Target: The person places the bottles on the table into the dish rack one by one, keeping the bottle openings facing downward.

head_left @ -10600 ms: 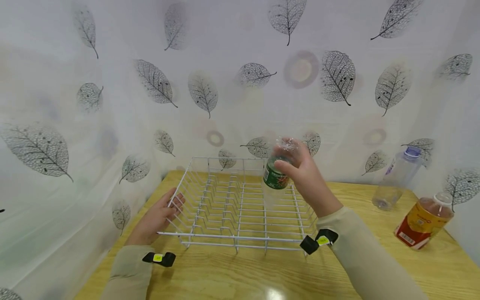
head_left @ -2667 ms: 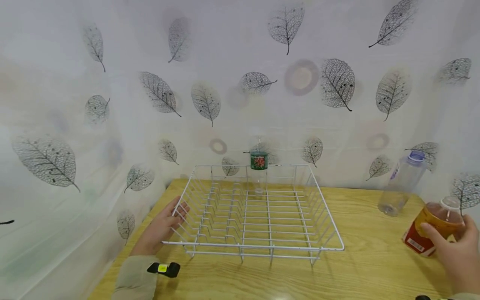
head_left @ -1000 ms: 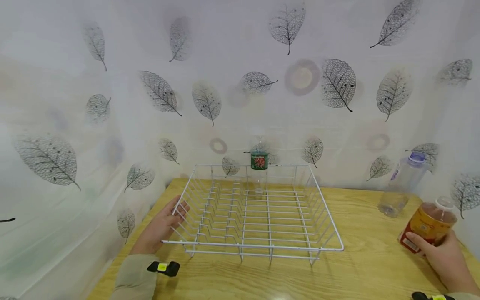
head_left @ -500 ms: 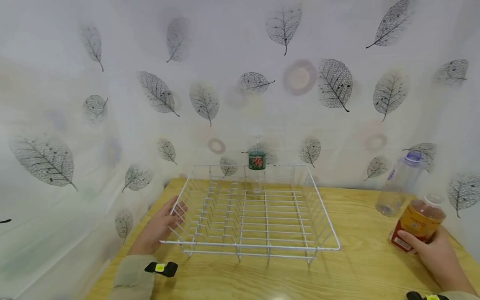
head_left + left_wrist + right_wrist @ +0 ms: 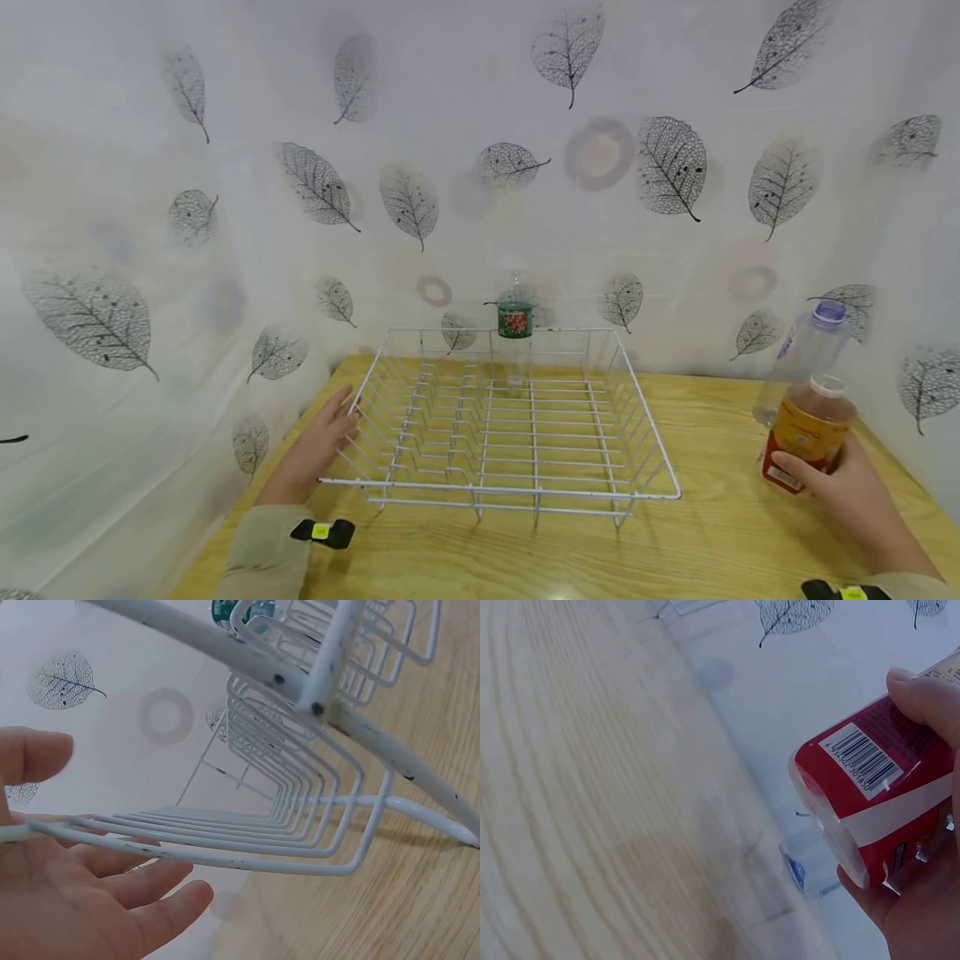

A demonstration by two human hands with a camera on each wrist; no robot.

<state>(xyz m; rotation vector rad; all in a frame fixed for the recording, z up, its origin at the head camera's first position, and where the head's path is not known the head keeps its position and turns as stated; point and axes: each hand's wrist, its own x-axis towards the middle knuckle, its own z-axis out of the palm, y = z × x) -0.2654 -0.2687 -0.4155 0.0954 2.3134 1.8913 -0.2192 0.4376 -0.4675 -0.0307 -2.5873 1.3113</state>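
In the head view my right hand (image 5: 851, 492) grips a plastic bottle (image 5: 808, 435) with a yellow-and-red label and white neck. The bottle leans; its barcode and base (image 5: 832, 825) show in the right wrist view, apparently off the table. My left hand (image 5: 313, 446) is at the left side of a white wire dish rack (image 5: 502, 490). Its fingers (image 5: 161, 900) extend loosely behind the side wires, thumb apart, as the left wrist view shows. A clear bottle with a green label (image 5: 515, 320) stands upright at the rack's back.
A clear bottle with a purple neck (image 5: 821, 337) stands at the table's right rear, partly behind the held bottle. The wooden table (image 5: 720, 517) carries the rack. A leaf-patterned curtain (image 5: 480, 108) closes off the back and left.
The right hand has carried the yellow-and-red bottle leftward, partly covering the purple-necked bottle. The left fingers have drawn back slightly at the rack. Earlier, the right hand placed the green-labelled bottle in the rack.
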